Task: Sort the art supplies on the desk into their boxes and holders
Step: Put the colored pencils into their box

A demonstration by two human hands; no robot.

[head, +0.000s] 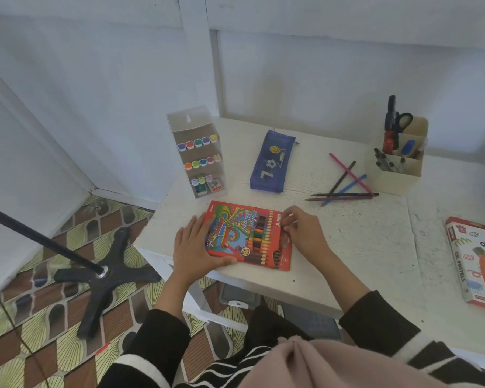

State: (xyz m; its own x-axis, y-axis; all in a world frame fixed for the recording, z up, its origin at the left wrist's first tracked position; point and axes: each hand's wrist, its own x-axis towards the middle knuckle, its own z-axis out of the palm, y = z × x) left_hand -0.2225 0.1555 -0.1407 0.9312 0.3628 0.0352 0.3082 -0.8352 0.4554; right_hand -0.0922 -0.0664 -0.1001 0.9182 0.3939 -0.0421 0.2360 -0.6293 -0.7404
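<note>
Left hand flat, pressing pencil box near counter front-left corner; right hand pinches box end. Risk: tug slides box over edge, spilling pencils.

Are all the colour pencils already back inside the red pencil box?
No, several loose pencils lie crossed on the desk beside the cream holder, apart from the red pencil box.
</note>
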